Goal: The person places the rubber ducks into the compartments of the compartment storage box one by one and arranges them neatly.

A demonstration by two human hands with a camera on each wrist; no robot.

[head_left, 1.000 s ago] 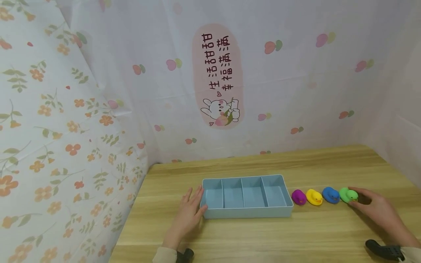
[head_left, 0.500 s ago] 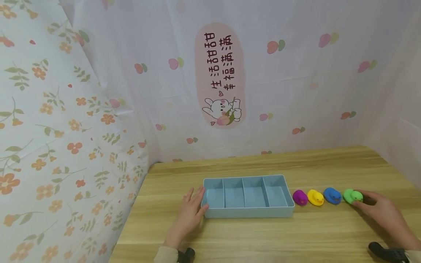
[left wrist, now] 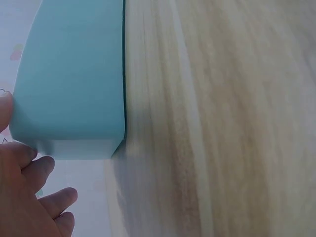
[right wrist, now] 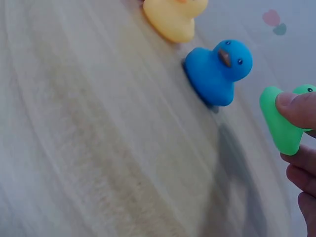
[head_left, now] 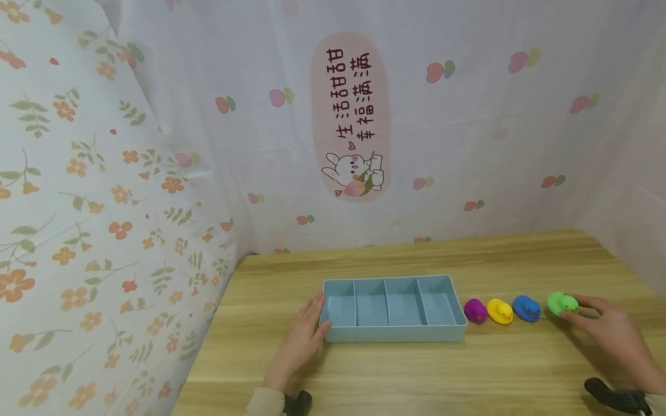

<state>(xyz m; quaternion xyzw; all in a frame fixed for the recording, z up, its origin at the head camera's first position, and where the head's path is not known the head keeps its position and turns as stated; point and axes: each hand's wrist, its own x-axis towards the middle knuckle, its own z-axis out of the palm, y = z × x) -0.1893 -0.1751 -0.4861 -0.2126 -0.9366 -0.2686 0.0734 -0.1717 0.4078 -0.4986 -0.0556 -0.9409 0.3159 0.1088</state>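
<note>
A light-blue box (head_left: 395, 334) with several compartments stands on the wooden table. At its left end rests my left hand (head_left: 303, 335), fingers along the end wall and thumb at the near left corner; the left wrist view shows this hand (left wrist: 24, 182) against the box's end (left wrist: 74, 84). To the box's right, my right hand (head_left: 614, 329) pinches a green toy duck (head_left: 561, 303) between thumb and fingers, slightly above the table. Closest to that duck (right wrist: 279, 123) sits a blue toy duck (head_left: 526, 309).
A yellow toy duck (head_left: 500, 312) and a purple toy duck (head_left: 476, 311) sit in a row between the blue duck and the box. Printed cloth (head_left: 250, 115) hangs behind the table (head_left: 395, 375) and along its left side.
My right hand has drawn the green duck rightward, away from the blue one, and raised it slightly off the table. The left hand stays at the box.
</note>
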